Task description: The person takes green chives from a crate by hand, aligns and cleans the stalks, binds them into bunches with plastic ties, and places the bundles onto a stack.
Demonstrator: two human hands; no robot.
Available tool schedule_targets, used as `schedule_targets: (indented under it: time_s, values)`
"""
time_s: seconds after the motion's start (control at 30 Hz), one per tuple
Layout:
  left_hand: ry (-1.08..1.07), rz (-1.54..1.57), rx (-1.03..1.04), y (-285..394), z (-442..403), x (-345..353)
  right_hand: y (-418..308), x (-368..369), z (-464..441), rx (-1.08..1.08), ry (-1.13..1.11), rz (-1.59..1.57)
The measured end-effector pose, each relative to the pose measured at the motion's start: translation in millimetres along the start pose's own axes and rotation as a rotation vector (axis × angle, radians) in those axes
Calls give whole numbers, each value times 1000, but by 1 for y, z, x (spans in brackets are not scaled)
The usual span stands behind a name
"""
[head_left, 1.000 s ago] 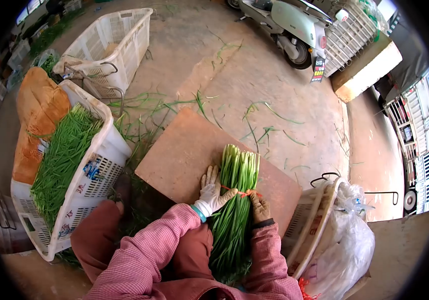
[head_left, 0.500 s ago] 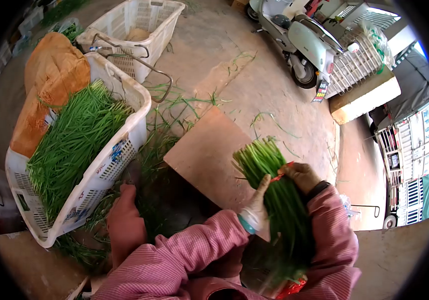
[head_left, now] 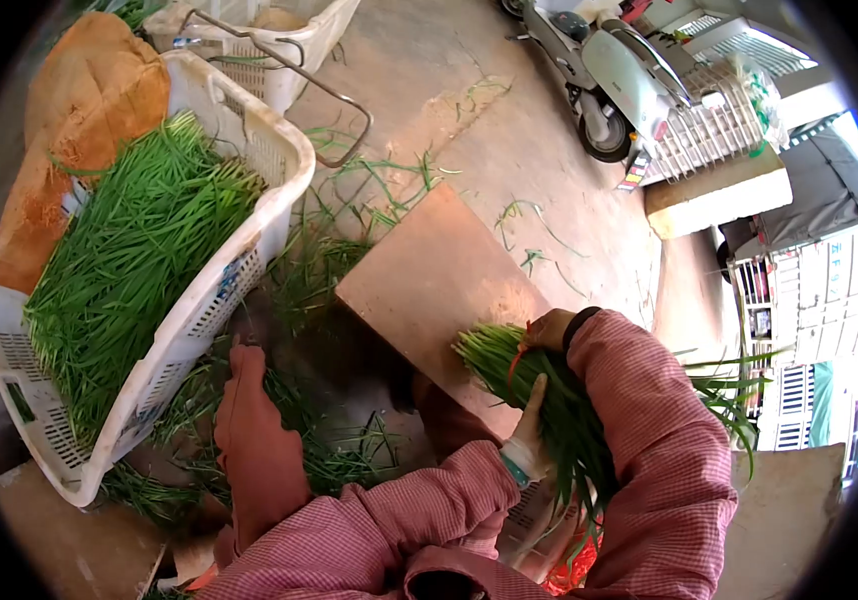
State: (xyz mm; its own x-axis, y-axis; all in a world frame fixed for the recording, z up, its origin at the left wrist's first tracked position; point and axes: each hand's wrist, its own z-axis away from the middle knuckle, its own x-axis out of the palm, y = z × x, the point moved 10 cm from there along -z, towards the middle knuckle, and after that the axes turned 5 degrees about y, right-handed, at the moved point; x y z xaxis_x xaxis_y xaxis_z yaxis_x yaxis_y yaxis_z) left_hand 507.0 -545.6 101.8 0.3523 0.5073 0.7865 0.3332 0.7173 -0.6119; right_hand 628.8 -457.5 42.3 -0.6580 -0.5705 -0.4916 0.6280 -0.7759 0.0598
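A bundle of garlic chives (head_left: 489, 358) lies slantwise over the near corner of a flat board (head_left: 434, 270), its pale cut ends toward the upper left. Around the bundle near those ends runs a red tie (head_left: 516, 368). My left hand (head_left: 529, 435), in a pale glove, is wrapped round the leaves below the tie, thumb on top. At the top side of the bundle, my right hand (head_left: 549, 330) is closed with its fingertips on the red tie. My right sleeve covers part of the leaves, which hang down toward my lap.
A white plastic crate (head_left: 294, 165) full of loose chives (head_left: 139, 260) stands at left, with a brown cloth (head_left: 99, 95) over its far side. Behind it are a metal hook (head_left: 349, 110) and another crate (head_left: 324, 35). A scooter (head_left: 609, 85) is parked at upper right. Loose leaves litter the floor.
The bundle has tipped leftward and come down onto the board's corner. My right hand has moved left and up along with the tie, its forearm now across the leaves. The view has shifted slightly.
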Motion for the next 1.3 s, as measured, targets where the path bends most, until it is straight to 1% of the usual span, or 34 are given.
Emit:
schedule_targets:
  time_s: [0.07, 0.1, 0.13, 0.2, 0.23, 0.27, 0.33, 0.4, 0.43, 0.47, 0.5, 0.53, 0.57, 0.63, 0.67, 0.7, 0.73, 0.77, 0.8, 0.83, 0.87, 0.9, 0.93, 0.97, 1.0, 1.03, 1.07, 1.1, 1.13, 1.2, 1.23, 1.27, 1.3]
  values:
    - [-9, 141, 75, -3, 2, 17, 8, -7, 4, 56, 25, -91]
    - [44, 106, 156, 1, 4, 21, 8, -8, 4, 44, -2, -41]
    - [46, 104, 161, 3, 2, 18, 6, -10, 2, 31, -30, 14]
    - [-76, 110, 109, 8, -7, 11, -4, -2, -17, -24, -73, 177]
    - [-388, 188, -15, 13, -23, -4, 5, 16, -46, -43, -85, 288]
    - [-395, 180, -9, 14, -24, 4, 16, 32, -76, -43, -87, 393]
    - [38, 57, 226, 24, -27, -23, 20, 26, -73, 18, -30, 331]
    - [67, 58, 219, 20, -24, -21, -6, -11, -27, 26, 89, 76]
    - [30, 24, 260, 24, -18, -5, -21, -27, -14, -80, 152, -27]
    - [-8, -13, 310, 30, -15, 8, -34, -38, 2, -107, 153, -229]
    - [-32, -34, 325, 40, -19, 9, -44, -50, 9, -129, 175, -268]
    - [-26, -56, 340, 59, -31, -16, -52, -58, 12, -156, 194, -309]
    - [107, -622, 558, 100, -40, -49, -56, -58, 13, -181, 206, -318]
    - [413, -1296, 616, 132, -7, -35, -88, -75, 27, -598, 367, -471]
    - [312, -1800, 423, 138, -8, -52, -84, -66, 18, -620, 384, -482]
    - [104, -2275, 295, 141, -3, -69, -86, -57, 17, -731, 674, -133]
    - [-284, -2598, 535, 131, 27, -58, -93, -40, 27, -804, 953, 234]
    - [436, -2769, -264, 150, 69, -49, -88, -26, 35, -752, 1105, 187]
    - [401, -2852, -38, 146, 90, 2, -85, -13, 44, -694, 1251, 142]
    - [517, -2837, 176, 143, 107, 56, -83, -9, 63, -577, 1324, 71]
    - [566, -2720, 583, 156, 115, 91, -81, -3, 83, -458, 1381, 0]
    - [437, -2826, 1033, 153, 115, 127, -74, 12, 84, -452, 1413, -129]
    - [498, -3155, 1231, 138, 106, 151, -68, 30, 82, -453, 1432, -279]
    - [655, -3253, 996, 155, 82, 142, -61, 48, 74, -459, 1409, -478]
    - [642, -3265, 996, 161, 69, 133, -55, 63, 68, -464, 1381, -674]
    - [752, -3307, 470, 183, 48, 97, -55, 68, 73, -504, 1378, -822]
    - [841, -3262, -50, 195, 39, 63, -52, 74, 77, -544, 1368, -969]
    - [862, -3204, -176, 201, 38, 48, -46, 90, 63, -524, 1338, -1052]
    - [882, -3142, -302, 199, 42, 39, -44, 95, 56, -602, 1278, -1313]
    - [923, -3290, -369, 183, 45, 28, -40, 126, 16, -461, 790, -1831]
    - [991, -3245, -329, 177, 48, 20, -41, 126, 17, -457, 780, -1842]
    - [1059, -3200, -287, 172, 53, 10, -41, 122, 18, -427, 793, -1781]
    - [1095, -3234, 20, 168, 58, 15, -40, 119, 18, -400, 808, -1720]
